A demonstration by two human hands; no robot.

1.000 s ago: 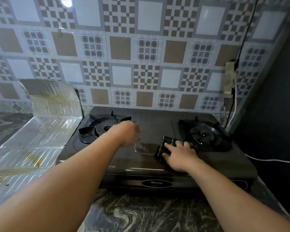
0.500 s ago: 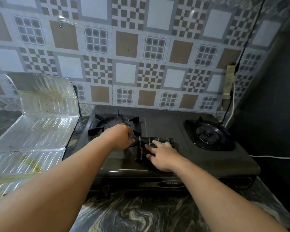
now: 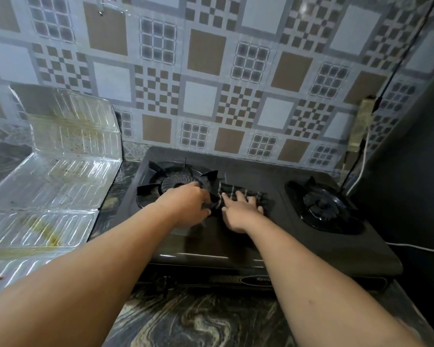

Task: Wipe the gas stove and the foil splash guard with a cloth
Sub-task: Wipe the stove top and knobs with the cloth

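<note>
- Hands are meeting at the middle of the gas stove [image 3: 311, 249], which is sitting on the marbled counter [image 3: 198, 321] against the patterned tile wall [image 3: 211, 71]
- the right hand [image 3: 239, 212] is lying flat on the dark checked cloth [image 3: 243, 194], its fingers [image 3: 241, 196] spreading wide and pressing the cloth down onto the stove top between the two burners
- the left hand [image 3: 186, 206] is reaching in just beside the left burner [image 3: 178, 182], its fingers curling at the cloth's left edge and seeming to be pinching it, though the grip itself is partly hiding in shadow
- the right burner [image 3: 323, 206] is sitting well apart from both hands
- the foil splash guard [image 3: 60, 186] is lying folded open on the counter to the left of the stove, one panel leaning up against the wall, yellowish grease streaks showing on it
- a white cable [image 3: 361, 159] is hanging down at the far right by the wall
</note>
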